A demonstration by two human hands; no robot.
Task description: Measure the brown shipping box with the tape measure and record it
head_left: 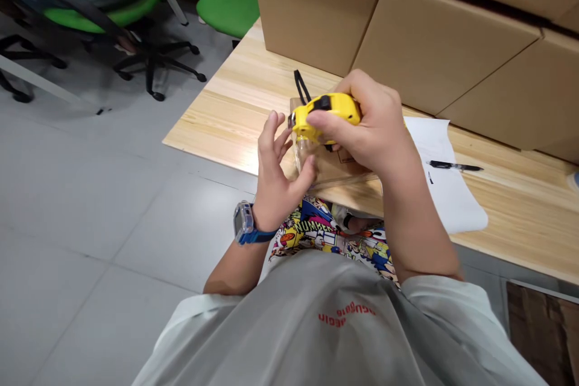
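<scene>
My right hand point(375, 123) is wrapped round a yellow tape measure point(346, 107) with black parts, its thumb lying along the near side. A black wrist strap point(300, 85) stands up from the tape measure. Beneath it on the table lies a flat brown box point(332, 176) that looks wrapped in clear film, partly hidden by both hands. My left hand point(278, 178) is beside the box's left end, fingers and thumb spread, fingertips close to the front of the tape measure. Whether they touch it or the box I cannot tell.
Big cardboard boxes point(434, 48) are stacked along the back of the wooden table point(217, 123). To the right, a black pen point(456, 166) lies on a white paper sheet point(456, 205). Green chairs point(230, 6) stand on the grey floor beyond the table's left corner.
</scene>
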